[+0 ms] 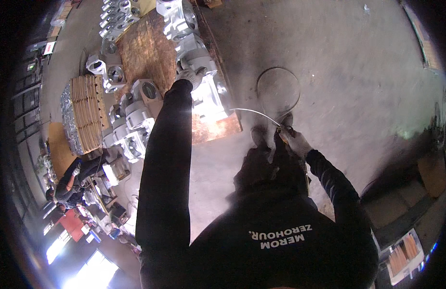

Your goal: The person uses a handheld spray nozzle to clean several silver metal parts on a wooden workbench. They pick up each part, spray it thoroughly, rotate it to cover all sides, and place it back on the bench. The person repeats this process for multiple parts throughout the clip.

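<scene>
My left hand [188, 77], in a grey glove, rests with curled fingers on a silver-grey metal casting [202, 61] on a worn wooden board [148, 48]. Bright glare washes out the casting's near part. My right hand [297, 141], gloved too, is closed round the handle of a tool with a long, thin, curved pale tube [255, 112]. That tube's tip points at the casting's near end; whether it touches cannot be made out. A bit of orange shows at the grip, and the handle is mostly hidden by my fingers.
More castings [137, 115] stand left of the board, with others at its far end. A thin dark hose [276, 68] loops on the floor beyond my feet. Stacked brown sheets [88, 114] stand at the left. Farther back, another person [69, 185] is near a cluttered bench.
</scene>
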`<state>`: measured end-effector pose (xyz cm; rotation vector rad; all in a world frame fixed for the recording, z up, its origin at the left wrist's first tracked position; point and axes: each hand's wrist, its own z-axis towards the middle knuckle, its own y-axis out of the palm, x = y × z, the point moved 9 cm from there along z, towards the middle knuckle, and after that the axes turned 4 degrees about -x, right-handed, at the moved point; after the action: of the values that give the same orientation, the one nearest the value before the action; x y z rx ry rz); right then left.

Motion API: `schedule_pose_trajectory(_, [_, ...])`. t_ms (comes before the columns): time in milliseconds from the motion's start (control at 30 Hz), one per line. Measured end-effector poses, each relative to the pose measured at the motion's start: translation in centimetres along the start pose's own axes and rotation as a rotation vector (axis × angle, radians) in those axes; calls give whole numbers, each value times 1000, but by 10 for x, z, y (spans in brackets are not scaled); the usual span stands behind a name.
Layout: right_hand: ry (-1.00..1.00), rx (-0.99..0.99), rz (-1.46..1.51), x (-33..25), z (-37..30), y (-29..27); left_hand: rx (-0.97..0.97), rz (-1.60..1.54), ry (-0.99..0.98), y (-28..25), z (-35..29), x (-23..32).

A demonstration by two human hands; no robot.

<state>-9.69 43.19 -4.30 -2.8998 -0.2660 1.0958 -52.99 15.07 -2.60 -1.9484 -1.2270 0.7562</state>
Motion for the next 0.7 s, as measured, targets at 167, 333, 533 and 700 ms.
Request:
schedule_pose_trajectory(167, [-59,-165,-29,-37,2,-2,118,-80,-139,2,3,-19])
schedule_pose_trajectory(333, [-73,-222,5,-32,26,-8,-229,-104,-55,10,6,-15])
schedule_pose_trajectory(533, [-68,-168,168,-10,43,12,5,-112,-49,-22,-22,-2])
schedule_pose_trajectory(700, [-44,-222,246,-14,42,17,-260,-134,-82,-46,-46,27])
